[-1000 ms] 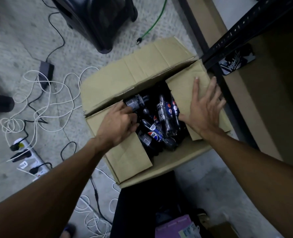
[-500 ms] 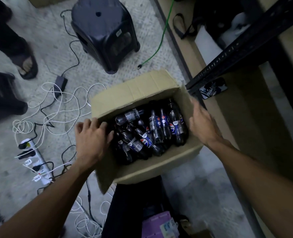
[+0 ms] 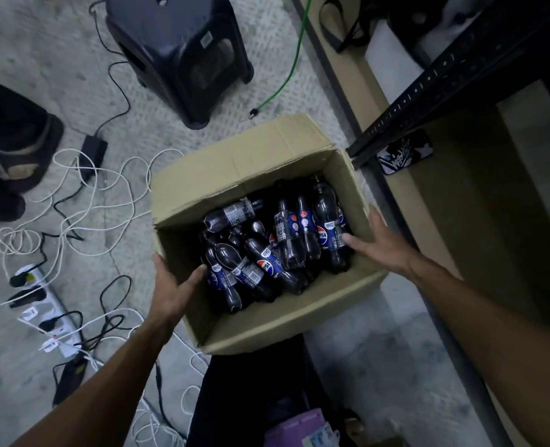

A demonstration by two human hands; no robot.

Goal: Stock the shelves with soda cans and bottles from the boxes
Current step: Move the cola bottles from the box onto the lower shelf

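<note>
An open cardboard box (image 3: pixel 286 321) sits on the floor, filled with several dark Pepsi bottles (image 3: pixel 328 230) lying on their sides. My left hand (image 3: pixel 173 291) is at the box's left wall, fingers outside it and thumb over the rim. My right hand (image 3: pixel 383 246) hovers at the box's right wall with fingers spread; its thumb points toward the rightmost bottle. Neither hand holds a bottle. The black metal shelf frame (image 3: pixel 428 88) with brown boards (image 3: pixel 467 201) stands to the right of the box.
A dark plastic stool (image 3: pixel 183 53) stands behind the box. White and black cables (image 3: pixel 83 201) and a power strip (image 3: pixel 41 314) litter the floor on the left. A green cable (image 3: pixel 286 66) runs along the shelf. Another person's sandalled foot (image 3: pixel 18 156) is at far left.
The side flaps, which my hands pressed down on, are now folded out and the box stands fully open. Both hands have shifted to the box's side walls.
</note>
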